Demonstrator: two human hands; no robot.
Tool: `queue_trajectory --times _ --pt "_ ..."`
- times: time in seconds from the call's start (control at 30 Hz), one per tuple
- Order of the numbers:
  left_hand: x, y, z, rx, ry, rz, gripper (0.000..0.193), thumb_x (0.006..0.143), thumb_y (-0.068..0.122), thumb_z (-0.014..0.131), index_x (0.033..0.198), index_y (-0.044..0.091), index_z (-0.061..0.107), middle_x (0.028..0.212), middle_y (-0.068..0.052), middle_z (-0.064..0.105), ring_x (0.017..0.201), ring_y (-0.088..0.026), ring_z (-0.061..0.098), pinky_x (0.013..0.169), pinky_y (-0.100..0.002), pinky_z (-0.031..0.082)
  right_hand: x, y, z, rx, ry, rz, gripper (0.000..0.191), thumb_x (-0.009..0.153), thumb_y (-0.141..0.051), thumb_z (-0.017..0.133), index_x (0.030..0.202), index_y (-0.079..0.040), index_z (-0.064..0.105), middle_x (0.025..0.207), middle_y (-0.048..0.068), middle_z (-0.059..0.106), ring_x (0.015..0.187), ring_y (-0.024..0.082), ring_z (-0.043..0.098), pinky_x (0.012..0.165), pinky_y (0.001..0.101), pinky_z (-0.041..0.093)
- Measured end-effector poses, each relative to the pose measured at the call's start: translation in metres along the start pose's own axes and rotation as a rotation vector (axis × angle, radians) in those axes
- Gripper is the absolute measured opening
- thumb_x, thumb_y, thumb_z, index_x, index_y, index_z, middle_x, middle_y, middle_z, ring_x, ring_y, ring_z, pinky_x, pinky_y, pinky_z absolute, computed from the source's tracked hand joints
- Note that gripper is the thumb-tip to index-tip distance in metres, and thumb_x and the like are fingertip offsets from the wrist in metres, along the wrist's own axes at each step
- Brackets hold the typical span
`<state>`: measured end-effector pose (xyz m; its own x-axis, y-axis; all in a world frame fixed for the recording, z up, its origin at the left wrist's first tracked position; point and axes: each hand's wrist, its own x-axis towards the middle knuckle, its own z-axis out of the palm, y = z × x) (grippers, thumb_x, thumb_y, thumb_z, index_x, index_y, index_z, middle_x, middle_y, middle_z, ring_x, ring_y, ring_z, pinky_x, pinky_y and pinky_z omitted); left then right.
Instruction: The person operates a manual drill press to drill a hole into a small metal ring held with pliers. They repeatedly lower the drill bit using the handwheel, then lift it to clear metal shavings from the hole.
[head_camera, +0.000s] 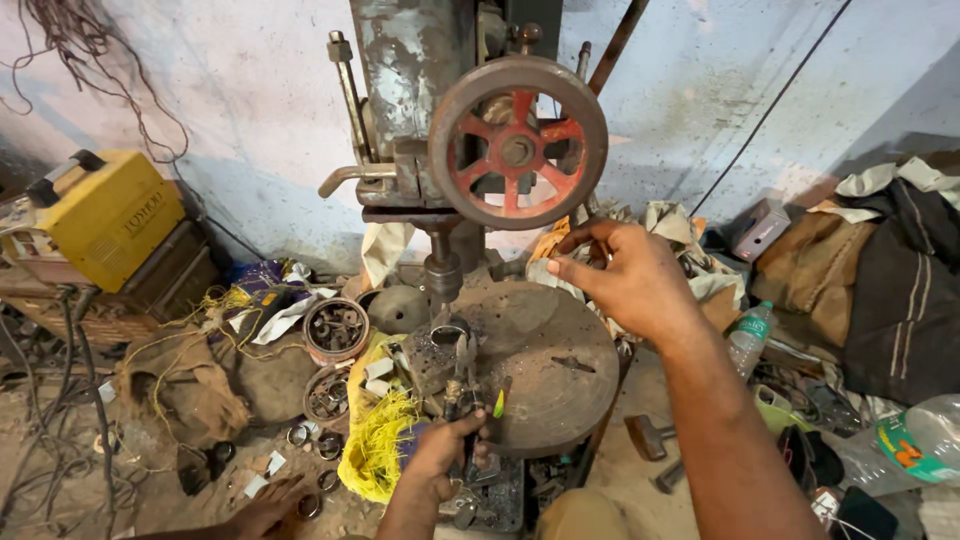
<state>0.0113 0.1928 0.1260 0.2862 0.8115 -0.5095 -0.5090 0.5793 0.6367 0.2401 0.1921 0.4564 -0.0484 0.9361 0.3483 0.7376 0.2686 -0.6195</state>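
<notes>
Nearest the camera, the left hand (440, 450) clamps shut on pliers (462, 385), their long axis running straight away toward the ring-shaped workpiece (447, 335) under the drill spindle (441, 270). Beyond it, the right hand (625, 275) curls loosely behind the red handwheel (517, 140).

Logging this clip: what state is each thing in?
Left hand: shut on pliers.
Right hand: raised beside the handwheel, fingers curled; hold unclear.
Drill spindle: down by the clamped part.
Round table: dirty, carries the part.
Bottle: lying tilted.
</notes>
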Motion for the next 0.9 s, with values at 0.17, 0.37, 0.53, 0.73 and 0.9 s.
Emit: queue_trajectory --times 0.17,0.37,0.53,0.73,0.9 --pt "0.007 -0.002 -0.006 -0.012 0.024 0.005 0.017 0.093 0.015 0.07 0.101 0.002 0.062 0.076 -0.01 0.062 0.055 -0.021 0.054 0.048 -0.035 0.045 -0.002 -0.002 0.0 0.023 -0.039 0.124 0.037 0.079 -0.039 0.081 0.105 -0.013 0.078 0.078 0.011 0.076 0.068 0.021 0.067 0.066 0.0377 0.052" --pt "0.005 0.002 -0.01 -0.017 0.001 -0.017 0.017 0.094 0.016 0.067 0.106 0.004 0.065 0.076 -0.008 0.06 0.055 -0.02 0.052 0.048 -0.034 0.043 -0.003 0.001 0.005 0.098 0.004 -0.026 0.035 0.077 -0.036 0.082 0.102 -0.01 0.078 0.073 0.008 0.072 0.064 0.017 0.063 0.061 0.0349 0.049" --pt "0.018 0.0 -0.022 0.06 0.033 0.031 0.017 0.09 0.01 0.067 0.106 0.005 0.066 0.075 -0.01 0.06 0.055 -0.022 0.051 0.048 -0.036 0.041 -0.004 0.004 0.007 0.102 0.023 -0.014 0.039 0.075 -0.039 0.082 0.101 -0.009 0.078 0.068 0.011 0.067 0.063 0.019 0.063 0.06 0.0368 0.049" --pt "0.042 -0.002 -0.04 0.024 -0.064 -0.059 0.015 0.09 0.013 0.067 0.102 0.007 0.061 0.074 -0.012 0.058 0.057 -0.026 0.052 0.049 -0.04 0.04 -0.002 0.002 0.008 0.064 0.06 -0.062 0.043 0.073 -0.041 0.083 0.101 -0.009 0.078 0.07 0.008 0.068 0.061 0.019 0.063 0.058 0.0357 0.05" --pt "0.042 -0.001 -0.041 0.025 -0.053 -0.043 0.019 0.09 0.014 0.067 0.106 0.008 0.06 0.074 -0.012 0.057 0.056 -0.026 0.051 0.049 -0.042 0.041 -0.004 -0.001 0.007 0.085 0.009 0.014 0.039 0.075 -0.041 0.081 0.101 -0.011 0.079 0.064 0.01 0.066 0.056 0.02 0.059 0.054 0.0371 0.046"
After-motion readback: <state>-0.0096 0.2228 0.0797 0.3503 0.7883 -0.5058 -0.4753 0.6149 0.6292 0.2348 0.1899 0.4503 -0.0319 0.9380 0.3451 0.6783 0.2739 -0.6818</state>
